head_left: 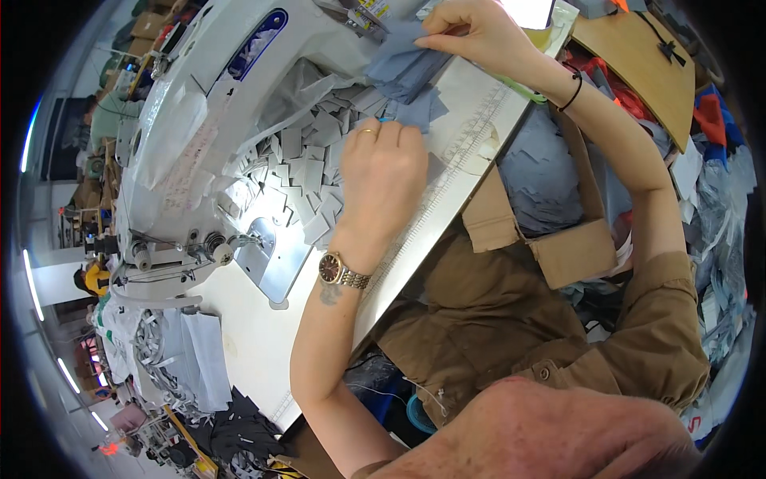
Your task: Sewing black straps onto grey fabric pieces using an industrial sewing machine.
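At the top, my right hand (455, 36) pinches a stack of blue-grey cloth pieces (399, 60) over the sewing table (247, 327). My left hand (383, 176), with a watch at its wrist, is curled just below that stack, beside a printed ruler strip (443, 188); its fingertips are hidden, and a small bright blue item shows at the knuckles. Many small pale grey pieces (303, 160) lie heaped left of my left hand, near the metal needle plate (267, 263) of the white sewing machine (171, 160).
A cardboard box (570, 255) with grey-blue pieces stands below the table edge at right, near a wooden board (638, 72) and bagged material (718, 231). White strips and sheets (183, 359) and dark cloth (247, 431) lie lower left. A person in yellow (96, 279) is far left.
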The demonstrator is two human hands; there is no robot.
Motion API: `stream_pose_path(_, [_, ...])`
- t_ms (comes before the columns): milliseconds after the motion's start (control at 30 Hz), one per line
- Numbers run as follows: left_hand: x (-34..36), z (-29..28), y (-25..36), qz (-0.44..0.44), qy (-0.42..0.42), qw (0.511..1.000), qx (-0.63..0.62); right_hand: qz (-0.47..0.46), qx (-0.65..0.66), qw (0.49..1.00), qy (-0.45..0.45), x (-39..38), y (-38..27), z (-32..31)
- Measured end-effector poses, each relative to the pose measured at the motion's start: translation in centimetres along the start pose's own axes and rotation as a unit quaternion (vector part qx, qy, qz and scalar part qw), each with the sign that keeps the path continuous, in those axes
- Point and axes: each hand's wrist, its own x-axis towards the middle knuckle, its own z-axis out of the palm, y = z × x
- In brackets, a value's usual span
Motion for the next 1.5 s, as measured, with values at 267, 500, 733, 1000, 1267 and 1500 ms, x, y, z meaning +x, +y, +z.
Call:
stream_pose_path(267, [0.0, -2.6, 0.0, -0.104, 0.098, 0.977, -0.156, 0.010, 0.108, 0.991, 0.073, 0.6, -0.3, 0.6])
stream_pose_path(500, [-0.6, -5.3, -0.8, -0.012, 0.193, 0.979, -0.059, -0.475, -0.202, 0.840, 0.166, -1.1, -5.5, 3.1])
stream_pose_path(733, [-9.8, -11.4, 0.7, -0.053, 0.106, 0.991, -0.065, -0.473, -0.153, 0.860, 0.120, -2.5, -8.5, 7.1])
stream_pose_path(1000, [-23.5, -19.5, 1.5, -0.254, 0.041, 0.965, 0.047, -0.545, -0.088, 0.833, 0.035, -3.0, -13.4, 14.9])
stream_pose_path(1267, [-29.4, -23.4, -1.9, -0.335, 0.062, 0.915, 0.216, -0.541, -0.123, 0.830, -0.063, -1.8, -18.8, 24.0])
stream_pose_path(1500, [-24.6, -20.9, -3.7, -0.176, 0.089, 0.955, 0.221, -0.443, -0.099, 0.868, -0.199, -2.5, -18.4, 22.4])
